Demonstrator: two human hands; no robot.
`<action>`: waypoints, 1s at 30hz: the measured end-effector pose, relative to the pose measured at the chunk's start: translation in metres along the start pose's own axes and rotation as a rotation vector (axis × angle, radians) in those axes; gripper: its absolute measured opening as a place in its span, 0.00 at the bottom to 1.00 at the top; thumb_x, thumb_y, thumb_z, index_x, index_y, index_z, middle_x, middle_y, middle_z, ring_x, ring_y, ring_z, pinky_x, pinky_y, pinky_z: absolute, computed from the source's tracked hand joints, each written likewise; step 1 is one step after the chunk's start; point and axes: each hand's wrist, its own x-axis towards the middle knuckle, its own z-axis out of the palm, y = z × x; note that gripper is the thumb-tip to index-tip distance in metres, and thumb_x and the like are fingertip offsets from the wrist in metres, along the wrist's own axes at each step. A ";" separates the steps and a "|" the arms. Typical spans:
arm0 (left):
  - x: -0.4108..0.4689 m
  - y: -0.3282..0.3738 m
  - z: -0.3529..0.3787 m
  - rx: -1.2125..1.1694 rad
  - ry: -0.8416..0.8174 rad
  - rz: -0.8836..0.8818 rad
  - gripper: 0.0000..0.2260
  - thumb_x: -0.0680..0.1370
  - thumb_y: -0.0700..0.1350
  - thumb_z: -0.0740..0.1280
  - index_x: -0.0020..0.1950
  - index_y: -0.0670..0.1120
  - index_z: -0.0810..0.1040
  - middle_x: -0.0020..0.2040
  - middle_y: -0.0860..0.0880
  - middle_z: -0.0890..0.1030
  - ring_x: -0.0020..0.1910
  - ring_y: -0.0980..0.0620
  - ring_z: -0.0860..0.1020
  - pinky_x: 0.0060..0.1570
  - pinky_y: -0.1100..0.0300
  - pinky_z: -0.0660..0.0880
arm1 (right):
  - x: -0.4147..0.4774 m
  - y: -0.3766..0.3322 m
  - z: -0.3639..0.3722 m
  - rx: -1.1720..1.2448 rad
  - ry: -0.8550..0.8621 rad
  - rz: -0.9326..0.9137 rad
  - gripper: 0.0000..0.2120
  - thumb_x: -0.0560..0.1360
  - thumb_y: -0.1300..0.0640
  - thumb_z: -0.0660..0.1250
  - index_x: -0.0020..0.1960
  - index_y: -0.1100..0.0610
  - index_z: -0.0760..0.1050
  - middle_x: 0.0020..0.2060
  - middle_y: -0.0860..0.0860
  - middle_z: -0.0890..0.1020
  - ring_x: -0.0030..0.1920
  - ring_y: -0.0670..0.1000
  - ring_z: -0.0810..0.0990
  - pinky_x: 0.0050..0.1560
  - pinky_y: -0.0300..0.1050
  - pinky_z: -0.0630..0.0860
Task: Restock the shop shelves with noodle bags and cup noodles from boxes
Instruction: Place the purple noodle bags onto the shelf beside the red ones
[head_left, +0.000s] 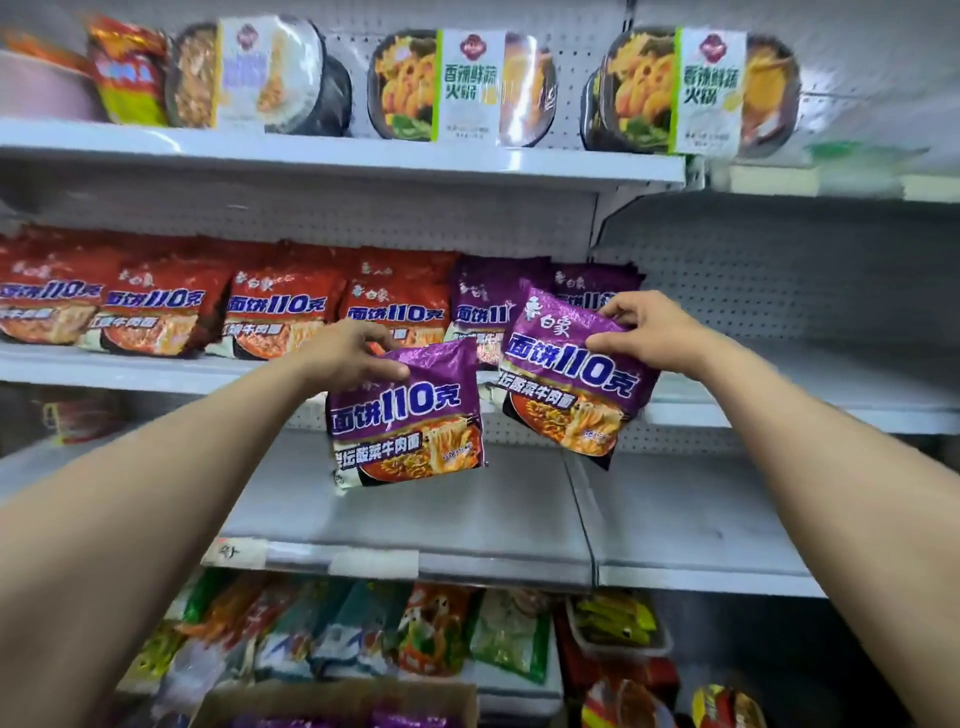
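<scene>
Head view: shelving purple bags

Our left hand (358, 353) pinches one noodle bag (410, 421) by its top, our right hand (649, 332) a second bag (571, 379); both hang just short of the purple stack (485, 306) beyond; next, we judge, stand them against it.

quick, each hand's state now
Left hand: holding the lower purple plastic noodle bag by its top.
Right hand: holding the higher purple plastic noodle bag by its top.
</scene>
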 end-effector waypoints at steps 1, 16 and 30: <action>0.009 0.008 0.000 -0.023 -0.007 0.000 0.10 0.74 0.50 0.74 0.50 0.46 0.80 0.47 0.44 0.84 0.44 0.41 0.84 0.47 0.44 0.81 | 0.008 0.004 -0.011 -0.004 0.009 -0.011 0.15 0.71 0.50 0.78 0.53 0.54 0.78 0.52 0.52 0.83 0.50 0.53 0.83 0.54 0.56 0.81; 0.116 0.092 0.043 -0.092 -0.098 0.020 0.15 0.70 0.52 0.74 0.50 0.44 0.81 0.45 0.47 0.83 0.44 0.49 0.78 0.44 0.54 0.73 | 0.124 0.091 -0.087 -0.075 -0.086 -0.070 0.17 0.74 0.50 0.74 0.59 0.54 0.76 0.55 0.52 0.81 0.47 0.50 0.82 0.42 0.45 0.79; 0.174 0.121 0.058 0.007 -0.186 -0.058 0.17 0.70 0.56 0.74 0.53 0.47 0.81 0.49 0.48 0.85 0.53 0.44 0.82 0.62 0.44 0.74 | 0.238 0.141 -0.061 -0.200 -0.133 -0.194 0.24 0.73 0.50 0.76 0.66 0.56 0.77 0.63 0.57 0.79 0.56 0.53 0.79 0.51 0.44 0.74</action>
